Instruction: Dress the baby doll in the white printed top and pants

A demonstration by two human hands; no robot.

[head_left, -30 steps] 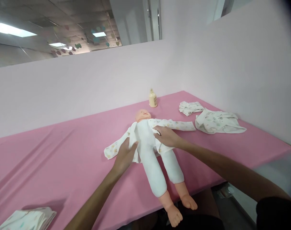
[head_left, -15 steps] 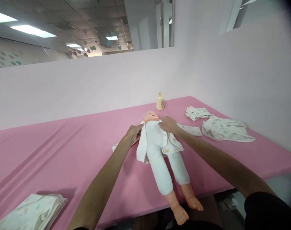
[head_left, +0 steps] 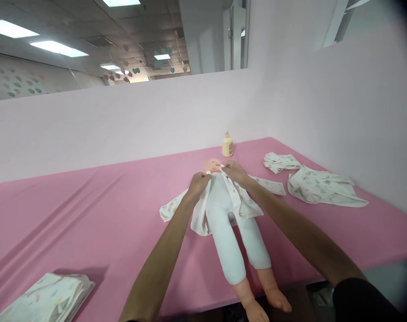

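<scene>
A baby doll (head_left: 222, 210) lies on its back on the pink-covered table, feet toward me, its white cloth body showing. It wears a white printed baby shirt (head_left: 245, 203) that hangs open at the front, with both sleeves spread out to the sides. My left hand (head_left: 199, 182) is closed on the shirt's edge near the neck on the left. Across from it, my right hand (head_left: 235, 172) pinches the other front edge near the doll's chin. The doll's head is partly covered by my hands.
A cream pump bottle (head_left: 227, 146) stands behind the doll's head. Two crumpled printed garments, a small one (head_left: 280, 162) and a larger one (head_left: 324, 185), lie at the right by the wall. Folded printed cloth (head_left: 45, 297) lies at the near left of the pink table cover (head_left: 89, 223).
Both hands have drawn the shirt's front edges inward toward the doll's neck. My left hand has moved right and up, and the left sleeve shows more. The view has shifted slightly.
</scene>
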